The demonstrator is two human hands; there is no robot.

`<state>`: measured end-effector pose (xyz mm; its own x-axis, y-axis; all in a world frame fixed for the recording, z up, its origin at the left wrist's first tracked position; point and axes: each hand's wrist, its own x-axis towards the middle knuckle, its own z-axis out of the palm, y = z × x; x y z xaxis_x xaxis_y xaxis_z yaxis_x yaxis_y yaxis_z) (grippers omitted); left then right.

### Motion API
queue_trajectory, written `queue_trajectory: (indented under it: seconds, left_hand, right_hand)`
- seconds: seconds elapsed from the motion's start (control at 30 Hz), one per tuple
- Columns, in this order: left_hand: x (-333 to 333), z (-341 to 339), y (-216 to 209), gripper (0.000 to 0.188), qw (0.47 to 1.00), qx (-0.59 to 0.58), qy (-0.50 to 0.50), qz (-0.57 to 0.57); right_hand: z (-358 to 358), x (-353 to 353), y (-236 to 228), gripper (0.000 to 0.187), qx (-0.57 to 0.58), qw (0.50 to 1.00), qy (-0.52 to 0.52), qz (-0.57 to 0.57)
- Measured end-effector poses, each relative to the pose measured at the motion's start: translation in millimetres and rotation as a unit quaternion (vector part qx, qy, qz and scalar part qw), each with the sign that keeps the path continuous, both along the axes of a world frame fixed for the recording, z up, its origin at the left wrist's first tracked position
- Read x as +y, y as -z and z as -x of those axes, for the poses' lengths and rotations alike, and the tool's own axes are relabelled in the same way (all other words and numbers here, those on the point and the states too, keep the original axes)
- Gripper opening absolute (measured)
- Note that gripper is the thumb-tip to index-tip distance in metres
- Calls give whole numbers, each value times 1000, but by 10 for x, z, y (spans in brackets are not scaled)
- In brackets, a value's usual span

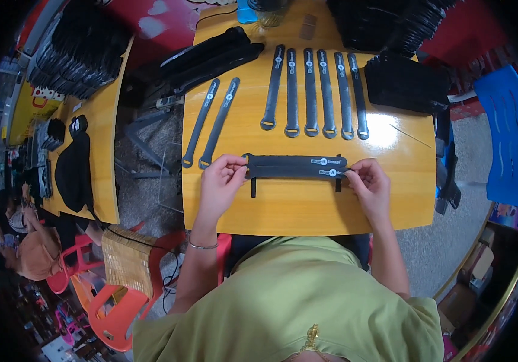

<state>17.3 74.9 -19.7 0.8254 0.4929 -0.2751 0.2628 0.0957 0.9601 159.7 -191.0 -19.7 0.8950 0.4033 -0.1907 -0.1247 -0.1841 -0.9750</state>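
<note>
Pinched at its ends by the left hand (221, 181) and right hand (369, 184), a black strap (292, 172) lies against a second strap (280, 160) near the front edge of the table (295, 211), across two narrow strips (253, 189). An uneven tug could skew the pair or drag the strips. At the table's far edge stands a cup (270, 19), contents unclear.

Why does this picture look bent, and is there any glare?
Head view: the wide lens bows the near edge of the table and leaves black corners; white glare shines on it, right of the row of dark straps.
</note>
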Motion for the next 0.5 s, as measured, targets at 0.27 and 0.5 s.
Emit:
queue_trajectory:
  seconds: [0.27,0.5]
  left_hand:
    - [9,-12,86,13,1000,-29,-2,-13]
    - [4,-51,147,14,997,-34,-20,-60]
  right_hand:
    - [-16,18,22,11,-29,999,-16,37]
    - [-33,51,59,9,-78,995,-10,61]
